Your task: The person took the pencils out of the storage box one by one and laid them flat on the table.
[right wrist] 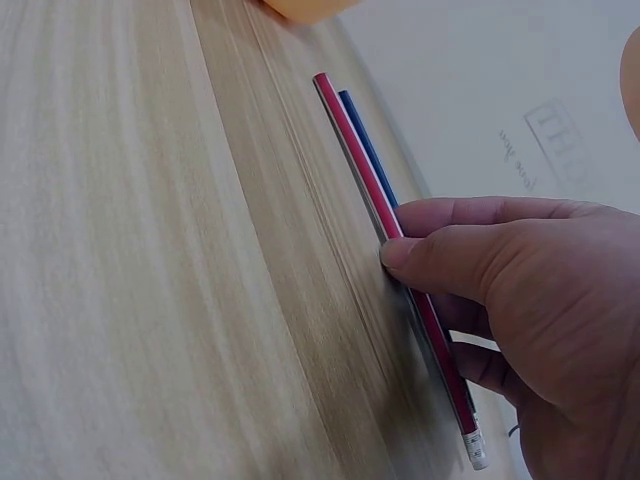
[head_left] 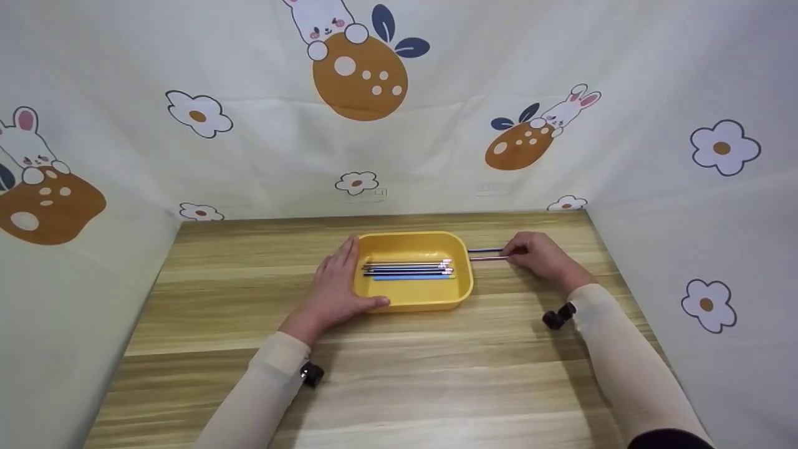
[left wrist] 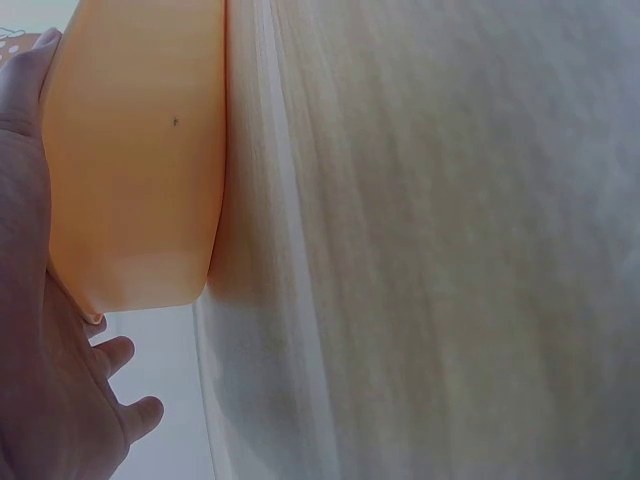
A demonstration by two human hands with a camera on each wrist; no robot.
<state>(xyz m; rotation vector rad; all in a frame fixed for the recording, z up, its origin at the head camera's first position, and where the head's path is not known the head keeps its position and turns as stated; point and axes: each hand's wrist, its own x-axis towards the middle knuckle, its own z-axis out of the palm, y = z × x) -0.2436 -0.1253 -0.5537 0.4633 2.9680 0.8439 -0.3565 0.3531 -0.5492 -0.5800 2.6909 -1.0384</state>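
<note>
A yellow bin (head_left: 413, 305) stands on the wooden table with several pencils (head_left: 408, 270) lying side by side inside, white erasers toward the right. At its left end my left hand (head_left: 336, 284) touches the wall with extended fingers, its thumb lying along the front rim. To the right of the bin my right hand (head_left: 539, 254) pinches a red pencil (right wrist: 372, 180) between thumb and fingers. A blue pencil (right wrist: 360, 140) runs close behind the red one and passes into the fingers; whether it is pinched too is hidden. Both pencils point toward the bin.
Printed fabric (head_left: 430, 156) hangs behind the table (head_left: 405, 368) and on both sides. A black wrist camera (head_left: 558, 316) sits at the right sleeve, another camera (head_left: 312, 374) at the left. Bare wood lies in front of the bin.
</note>
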